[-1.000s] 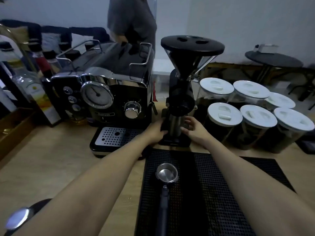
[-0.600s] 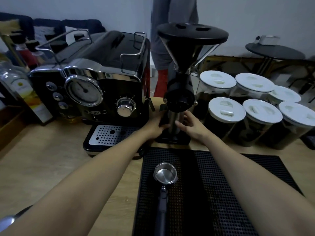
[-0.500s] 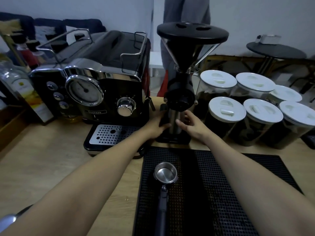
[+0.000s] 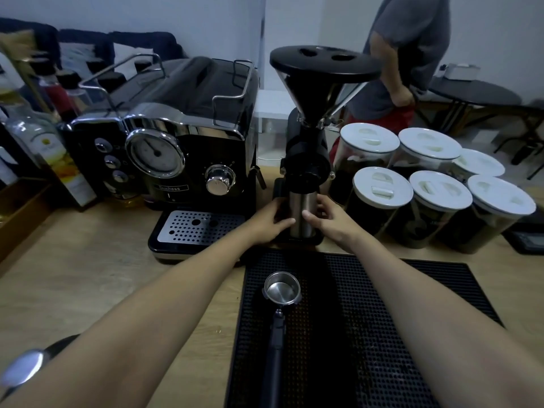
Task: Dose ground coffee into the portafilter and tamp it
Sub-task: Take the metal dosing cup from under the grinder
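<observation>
We're on the get-the-coffee step. Our left hand (image 4: 269, 222) & right hand (image 4: 326, 220) both hold the shiny cup (image 4: 301, 213) under the grinder (image 4: 309, 160). The portafilter (image 4: 281, 290) lies empty in front of the grinder. Next, prob. pull the cup out & tip it in slow.

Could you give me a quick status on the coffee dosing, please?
Left hand and right hand both grip the steel cup under the grinder. Portafilter empty, lying on the black mat. Nothing between cup and portafilter.
</observation>
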Available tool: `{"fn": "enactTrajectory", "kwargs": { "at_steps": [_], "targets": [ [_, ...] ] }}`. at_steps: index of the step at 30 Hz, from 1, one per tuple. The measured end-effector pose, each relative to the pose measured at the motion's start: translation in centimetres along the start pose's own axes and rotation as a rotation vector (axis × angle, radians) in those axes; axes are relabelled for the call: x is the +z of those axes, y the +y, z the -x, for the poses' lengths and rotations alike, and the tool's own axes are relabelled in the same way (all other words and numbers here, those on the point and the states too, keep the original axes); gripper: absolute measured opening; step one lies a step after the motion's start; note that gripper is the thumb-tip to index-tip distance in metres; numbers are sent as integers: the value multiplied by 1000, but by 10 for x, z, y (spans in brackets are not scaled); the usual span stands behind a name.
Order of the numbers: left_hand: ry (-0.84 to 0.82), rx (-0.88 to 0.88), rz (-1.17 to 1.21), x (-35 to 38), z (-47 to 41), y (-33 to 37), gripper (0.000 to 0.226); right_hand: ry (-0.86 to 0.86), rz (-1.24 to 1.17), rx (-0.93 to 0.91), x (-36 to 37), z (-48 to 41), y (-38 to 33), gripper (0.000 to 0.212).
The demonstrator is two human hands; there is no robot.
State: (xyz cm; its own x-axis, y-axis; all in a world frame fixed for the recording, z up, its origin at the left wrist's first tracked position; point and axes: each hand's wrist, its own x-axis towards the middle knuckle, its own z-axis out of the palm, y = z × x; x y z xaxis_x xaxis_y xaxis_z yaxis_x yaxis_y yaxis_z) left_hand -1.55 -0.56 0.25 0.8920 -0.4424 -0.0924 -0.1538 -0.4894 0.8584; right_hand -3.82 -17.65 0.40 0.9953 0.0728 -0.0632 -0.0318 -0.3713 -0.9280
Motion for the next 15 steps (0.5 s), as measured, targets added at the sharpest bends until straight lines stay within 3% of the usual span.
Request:
{"fn": "enactTrajectory", "kwargs": {
  "at_steps": [5,11,15],
  "targets": [
    [-52,-28,18,2,7,2,50,3,38,45,-4,2,-1,54],
    [-71,-40,47,7,18,11,44,-10,-96,146,-5,13,3,56],
    [-101,-53,-134,9,22,14,38,-53,-177,191,-7,26,9,53]
  ]
}}
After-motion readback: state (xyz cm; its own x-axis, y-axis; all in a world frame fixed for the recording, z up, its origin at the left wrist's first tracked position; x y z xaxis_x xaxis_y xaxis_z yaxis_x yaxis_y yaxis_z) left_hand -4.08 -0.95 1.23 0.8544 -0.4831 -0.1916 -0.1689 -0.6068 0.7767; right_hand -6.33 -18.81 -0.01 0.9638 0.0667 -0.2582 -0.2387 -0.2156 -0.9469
